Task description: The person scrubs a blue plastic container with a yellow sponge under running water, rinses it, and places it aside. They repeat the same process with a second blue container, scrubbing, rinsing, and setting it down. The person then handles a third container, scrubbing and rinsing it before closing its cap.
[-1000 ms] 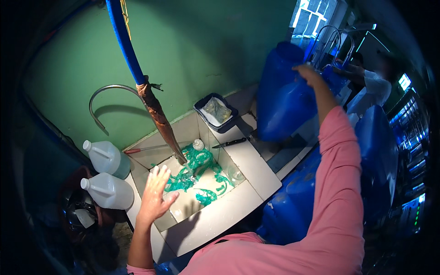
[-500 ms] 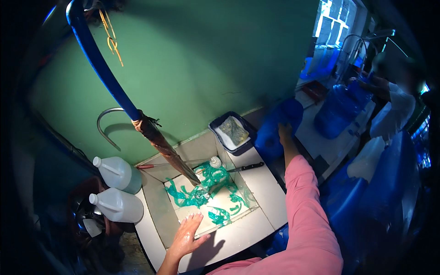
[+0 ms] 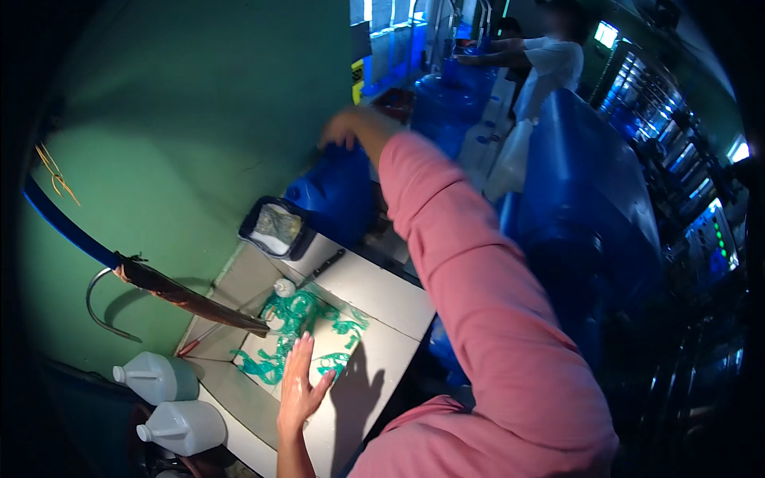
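Observation:
My left hand [image 3: 298, 392] is held open over the near edge of the white tiled sink [image 3: 251, 416], wet, with its fingers straight and nothing in it. Below and beyond its fingertips, green plastic strips [image 3: 296, 311] lie in the basin. My right arm, in a pink sleeve, stretches far out to a large blue jug [image 3: 339, 191] by the wall. Above the jug's far end is my right hand [image 3: 344, 130], blurred by motion and bent at the wrist. Whether its fingers grip or only touch the jug cannot be made out.
A knife [image 3: 328, 263] and a dark tub [image 3: 275, 227] with a scouring pad sit on the sink's rim. A wrapped blue hose [image 3: 191, 299] hangs over the basin. Two white jugs [image 3: 182, 428] stand left. Blue containers [image 3: 566, 175] crowd the right; a person [image 3: 550, 64] works beyond.
The view has swung right. My right hand has moved from the blue jug's side to above its far end. My left hand stays open over the sink.

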A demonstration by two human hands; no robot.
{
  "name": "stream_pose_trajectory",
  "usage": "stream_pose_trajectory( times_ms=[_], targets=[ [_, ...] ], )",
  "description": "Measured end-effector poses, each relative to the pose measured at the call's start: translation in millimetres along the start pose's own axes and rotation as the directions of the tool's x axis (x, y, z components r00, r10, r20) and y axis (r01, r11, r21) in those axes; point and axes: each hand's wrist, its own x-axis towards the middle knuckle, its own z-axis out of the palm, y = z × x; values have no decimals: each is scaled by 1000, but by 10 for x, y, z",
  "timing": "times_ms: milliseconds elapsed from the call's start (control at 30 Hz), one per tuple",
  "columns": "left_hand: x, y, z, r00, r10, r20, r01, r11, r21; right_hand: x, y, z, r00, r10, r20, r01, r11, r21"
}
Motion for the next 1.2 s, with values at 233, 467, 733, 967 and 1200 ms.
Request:
stream_pose_trajectory(
  times_ms=[233,467,733,967,1200],
  targets=[
    [404,255,328,964,247,94,-243,968,-56,-3158,330,-730,923,-227,-310,31,849,-528],
    [381,238,456,942,252,220,-224,964,-144,-5649,873,1241,676,382,-630,-493,870,0],
    [384,286,596,922,327,208,-295,940,-171,-5203,1533,2243,515,335,-789,-542,841,4],
    [168,253,715,934,317,164,-275,932,-236,-5527,1733,1739,285,194,-939,-771,628,-104],
    [110,324,672,971,235,48,-216,944,-251,-6716,1637,486,-95,433,-897,-401,808,432]
  ],
)
